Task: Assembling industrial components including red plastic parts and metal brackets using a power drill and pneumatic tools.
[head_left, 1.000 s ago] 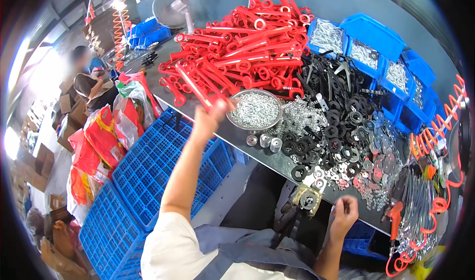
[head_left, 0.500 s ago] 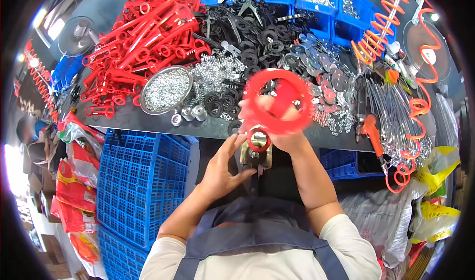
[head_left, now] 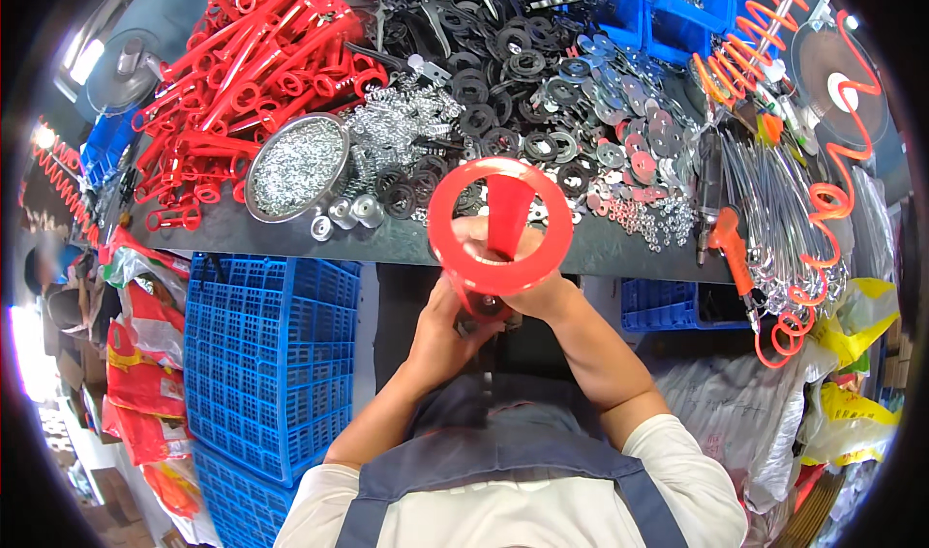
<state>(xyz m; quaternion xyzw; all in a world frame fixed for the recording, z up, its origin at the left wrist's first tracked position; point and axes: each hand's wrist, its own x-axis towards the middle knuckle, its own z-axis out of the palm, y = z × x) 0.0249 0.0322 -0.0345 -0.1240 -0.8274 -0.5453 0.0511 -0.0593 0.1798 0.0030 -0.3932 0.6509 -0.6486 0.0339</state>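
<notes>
Right hand (head_left: 544, 285): its fingers are gripping the shaft of the red ringed part (head_left: 447, 230), partly showing through the ring.
Red ringed part: is pointing its ring toward the camera, above the right fingers, its lower end sitting beside the left ones.
Left hand (head_left: 437, 337): its fingers are curving beside that lower end; whether they are pinching it, I cannot tell.
Black rings (head_left: 481, 85): are lying beyond both hands' fingers on the worktop (head_left: 619, 254).
Metal dish (head_left: 277, 219): is resting left of the fingers, holding small silvery pieces.
</notes>
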